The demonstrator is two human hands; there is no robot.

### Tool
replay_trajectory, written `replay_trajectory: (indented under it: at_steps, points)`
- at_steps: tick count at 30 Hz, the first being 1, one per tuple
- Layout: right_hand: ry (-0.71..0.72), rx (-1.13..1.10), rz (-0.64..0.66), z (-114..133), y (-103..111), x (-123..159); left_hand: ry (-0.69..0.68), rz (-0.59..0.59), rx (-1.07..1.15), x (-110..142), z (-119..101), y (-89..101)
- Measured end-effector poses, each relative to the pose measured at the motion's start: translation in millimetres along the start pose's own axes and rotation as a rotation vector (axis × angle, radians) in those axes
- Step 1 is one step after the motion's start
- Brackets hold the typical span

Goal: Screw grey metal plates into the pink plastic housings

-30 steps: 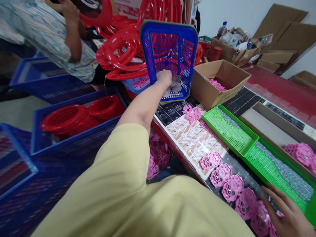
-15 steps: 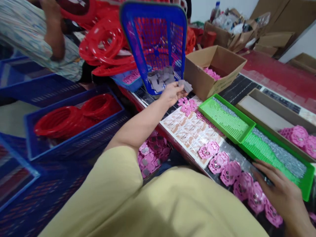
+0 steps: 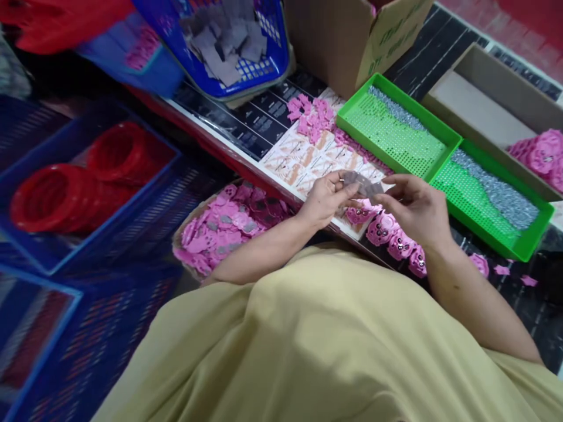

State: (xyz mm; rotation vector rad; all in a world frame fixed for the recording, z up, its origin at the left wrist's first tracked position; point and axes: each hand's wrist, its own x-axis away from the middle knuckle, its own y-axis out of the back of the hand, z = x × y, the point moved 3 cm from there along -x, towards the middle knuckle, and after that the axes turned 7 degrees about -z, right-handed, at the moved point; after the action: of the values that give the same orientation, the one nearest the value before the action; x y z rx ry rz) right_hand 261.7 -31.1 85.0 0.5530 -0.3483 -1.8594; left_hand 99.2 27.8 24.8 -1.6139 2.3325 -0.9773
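My left hand (image 3: 328, 199) pinches a small stack of grey flat pieces (image 3: 358, 183) just above the table's near edge. My right hand (image 3: 413, 208) meets it from the right, its fingertips closed on the same grey pieces. Beneath both hands lies a row of pink round plastic parts (image 3: 389, 231) with metal balls in them. Up at the left the blue basket (image 3: 272, 64) holds more grey pieces (image 3: 224, 41).
Two green trays (image 3: 444, 138) with small metal bits lie right of my hands. A cardboard box (image 3: 347, 41) stands behind them, and a long box (image 3: 484, 99) holds pink parts. Below the table sit a bin of pink parts (image 3: 229, 225) and blue crates with red rings (image 3: 79, 187).
My left hand drew back from the blue basket with grey pieces and came in front of me. My right hand left the pink parts and joined it. The view tipped downward.
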Motion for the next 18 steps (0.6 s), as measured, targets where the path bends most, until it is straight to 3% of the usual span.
replay_trajectory:
  at_steps: [4, 7, 13, 18]
  points:
    - [-0.188, -0.020, -0.031, -17.1, 12.4, 2.9, -0.060, -0.124, -0.047, 6.1, -6.6, 27.1]
    - [-0.254, 0.081, 0.060, -21.5, 7.8, 6.0, -0.117, -0.164, -0.120, 9.5, -8.3, 38.5]
    - [-0.264, 0.211, 0.194, -17.0, -17.1, 6.8, -0.192, -0.156, -0.225, 14.1, -4.8, 38.7]
    - [-0.224, 0.346, 0.185, -21.1, -24.3, 7.3, -0.149, -0.153, -0.263, 19.0, -2.8, 38.0]
